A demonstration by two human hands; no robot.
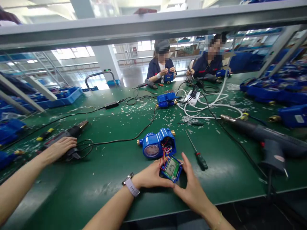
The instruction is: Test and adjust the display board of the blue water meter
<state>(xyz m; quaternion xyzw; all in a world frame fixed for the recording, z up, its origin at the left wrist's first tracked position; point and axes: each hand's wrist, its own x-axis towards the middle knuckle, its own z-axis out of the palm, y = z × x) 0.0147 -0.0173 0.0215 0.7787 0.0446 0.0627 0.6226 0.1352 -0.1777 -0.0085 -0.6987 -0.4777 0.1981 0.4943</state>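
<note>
Left hand (pixel 153 175) grip closed on left edge of display (pixel 172 169), right hand (pixel 193 188) grip half-curled at right side, can't tell if holding, wires (pixel 167 149) linking display to blue meter (pixel 154 143) just beyond on counter (pixel 105 179)

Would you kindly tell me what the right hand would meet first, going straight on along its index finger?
From the right hand's index fingertip, that line most likely meets the open blue meter housing, near the brass fitting at its right end, though depth is unclear in this single view.
</note>
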